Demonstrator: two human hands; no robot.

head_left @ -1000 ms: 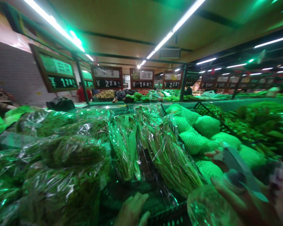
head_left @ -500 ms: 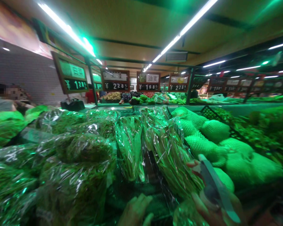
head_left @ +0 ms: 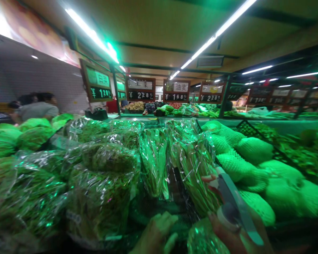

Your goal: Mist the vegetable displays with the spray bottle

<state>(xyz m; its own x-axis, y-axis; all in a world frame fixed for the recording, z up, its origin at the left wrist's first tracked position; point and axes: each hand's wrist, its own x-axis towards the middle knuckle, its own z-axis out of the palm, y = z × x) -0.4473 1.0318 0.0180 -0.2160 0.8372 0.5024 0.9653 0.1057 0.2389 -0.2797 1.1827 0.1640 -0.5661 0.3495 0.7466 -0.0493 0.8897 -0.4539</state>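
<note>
At the bottom centre my left hand hovers over the front of a dark crate, its fingers loosely bent, the thumb apart and nothing in it. My right hand, lower right, is closed around a long grey-and-white device with a round part; its exact kind is unclear. Against the right hand's thumb side is a plastic-wrapped bundle of greens; whether this hand grips it too cannot be made out. Behind the hands lie wrapped long-leaf greens and another wrapped bunch.
Bagged leafy greens pile up on the left, with cabbages beyond. Round produce in foam nets fills the right side. Price signs hang above the rear edge. A person is at the far left.
The view has turned left, so the display sits farther right in the picture. My right hand, the device and the wrapped bundle have moved left together relative to the display.
</note>
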